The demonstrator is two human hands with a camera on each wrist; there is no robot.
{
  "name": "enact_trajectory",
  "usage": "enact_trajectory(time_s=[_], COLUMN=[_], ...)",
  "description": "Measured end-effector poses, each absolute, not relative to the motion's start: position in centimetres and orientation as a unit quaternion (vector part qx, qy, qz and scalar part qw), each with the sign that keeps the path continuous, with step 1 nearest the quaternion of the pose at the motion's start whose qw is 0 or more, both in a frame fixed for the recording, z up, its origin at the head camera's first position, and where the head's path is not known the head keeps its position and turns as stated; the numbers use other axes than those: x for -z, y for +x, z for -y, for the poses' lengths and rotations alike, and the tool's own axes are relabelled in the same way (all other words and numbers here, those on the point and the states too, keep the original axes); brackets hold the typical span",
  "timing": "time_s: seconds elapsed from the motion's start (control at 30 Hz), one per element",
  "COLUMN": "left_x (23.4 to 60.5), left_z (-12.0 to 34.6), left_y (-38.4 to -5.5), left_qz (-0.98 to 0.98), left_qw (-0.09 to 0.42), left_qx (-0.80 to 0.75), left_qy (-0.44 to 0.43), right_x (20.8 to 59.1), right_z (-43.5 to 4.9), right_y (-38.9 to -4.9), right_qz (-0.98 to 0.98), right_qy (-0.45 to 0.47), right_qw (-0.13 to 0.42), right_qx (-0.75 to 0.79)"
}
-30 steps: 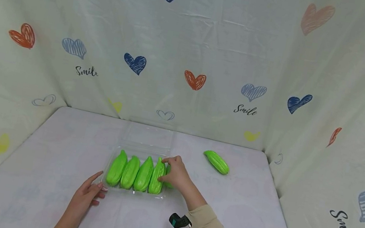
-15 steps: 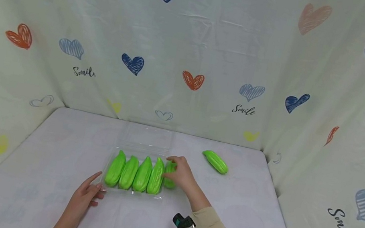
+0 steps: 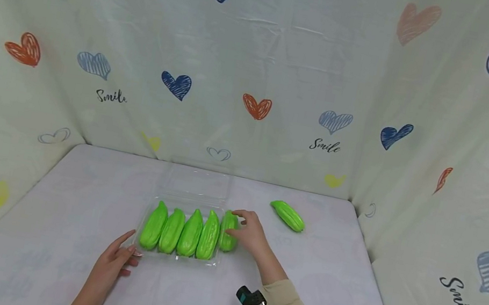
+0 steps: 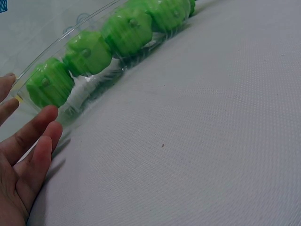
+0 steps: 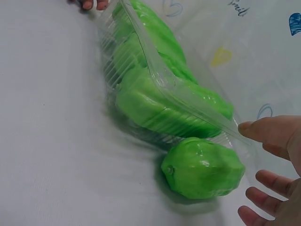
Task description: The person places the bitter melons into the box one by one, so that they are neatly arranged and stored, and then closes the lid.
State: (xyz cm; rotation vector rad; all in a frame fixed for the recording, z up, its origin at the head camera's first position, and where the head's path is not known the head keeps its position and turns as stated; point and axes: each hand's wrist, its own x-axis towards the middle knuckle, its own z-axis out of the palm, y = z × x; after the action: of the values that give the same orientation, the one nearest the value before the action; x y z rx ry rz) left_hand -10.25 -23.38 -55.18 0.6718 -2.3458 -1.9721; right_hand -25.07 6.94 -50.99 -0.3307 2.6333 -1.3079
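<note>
Head view: a gourd (image 3: 228, 237) lies beside the box (image 3: 205, 263), long axis front to back — like the boxed gourds (image 3: 190, 233). Left wrist: left hand (image 4: 28, 169) loosely spread by the box (contact unclear). Right wrist: right hand (image 5: 288, 141) spread — gourd's dimpled end points away.

Soft, muted light spreads evenly through the head view, leaving the heart-print curtain (image 3: 292, 46) greyish, its corner folds darker. The left wrist view is dimmer and less crisp, with faint shadow beside the left hand (image 4: 14, 186). In the right wrist view, glints mark the clear plastic container (image 5: 155, 73) and the nearest ridged green gourd (image 5: 204, 169), which shades the white tablecloth (image 5: 56, 122); the light is probably overhead.
</note>
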Motion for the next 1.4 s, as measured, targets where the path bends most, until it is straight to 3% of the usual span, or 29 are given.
enact_trajectory(time_s=[1.4], left_x=[55.3], left_z=[23.5], left_y=[-10.3], left_qz=[0.748], left_qw=[0.002], left_qx=[0.63], left_qy=[0.209], right_x=[54.0], right_z=[-7.2], right_y=[-25.8], right_qz=[-0.838], right_qy=[-0.082], right_qw=[0.149], right_qx=[0.519])
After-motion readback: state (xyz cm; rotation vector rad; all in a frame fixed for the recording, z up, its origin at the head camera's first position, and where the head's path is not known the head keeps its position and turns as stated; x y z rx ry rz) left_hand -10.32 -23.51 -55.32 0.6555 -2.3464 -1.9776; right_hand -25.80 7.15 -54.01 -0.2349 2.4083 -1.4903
